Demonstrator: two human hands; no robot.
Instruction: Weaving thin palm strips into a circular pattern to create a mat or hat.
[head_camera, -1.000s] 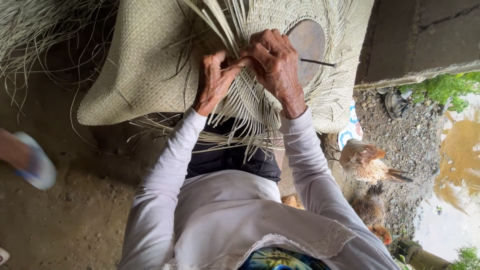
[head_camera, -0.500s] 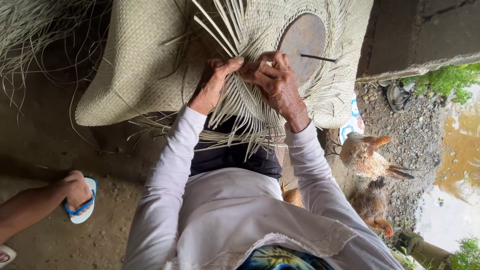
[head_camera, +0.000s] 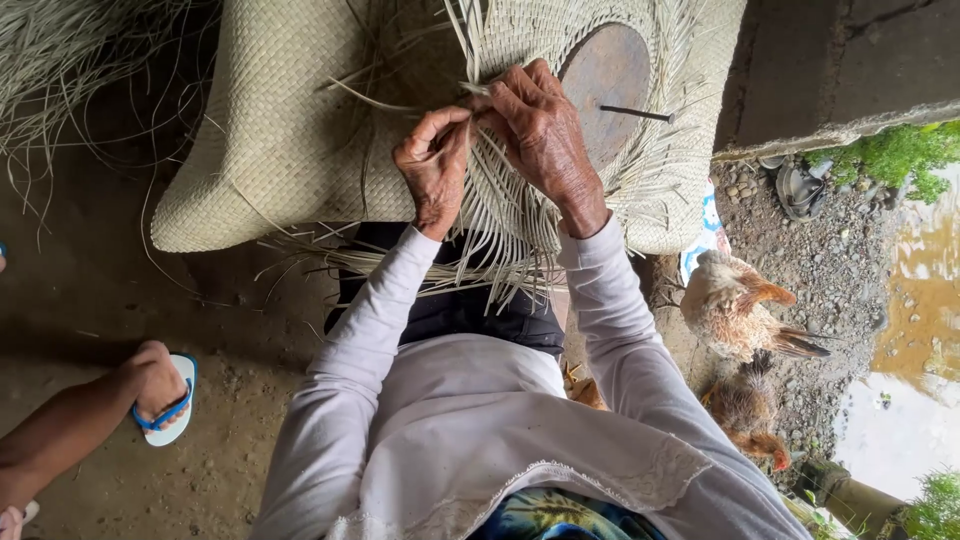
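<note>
We are looking straight down on the weaver, and both hands are busy at the top centre of the view. The left hand (head_camera: 435, 170) has its fingers curled and pinched onto loose pale straw strands (head_camera: 500, 215), its thumb and forefinger closed near the top of the bundle. The right hand (head_camera: 540, 135) sits just at its 2 o'clock, touching it, fingers bent over and pressing the same strands where they meet the weave. So both hands are together, each clamped on strands.

The woven straw mat (head_camera: 290, 130) spreads from 9 o'clock of the hands round to 3 o'clock, its finished part to the left, tight and even. At 2 o'clock of the right hand lies a round dark brown disc (head_camera: 605, 75) set in the weaving, with a thin dark pin (head_camera: 635, 113) lying across its lower edge. Unwoven strand ends fan down toward 6 o'clock over the dark lap.

We see long pale sleeves (head_camera: 380, 320) running down to the bottom edge. Out at 8 o'clock, another person's foot in a blue sandal (head_camera: 165, 395) rests on the dirt floor (head_camera: 200, 470). At 4 o'clock a brown hen (head_camera: 735, 305) stands on gravel, with a second bird (head_camera: 750, 410) below it.
</note>
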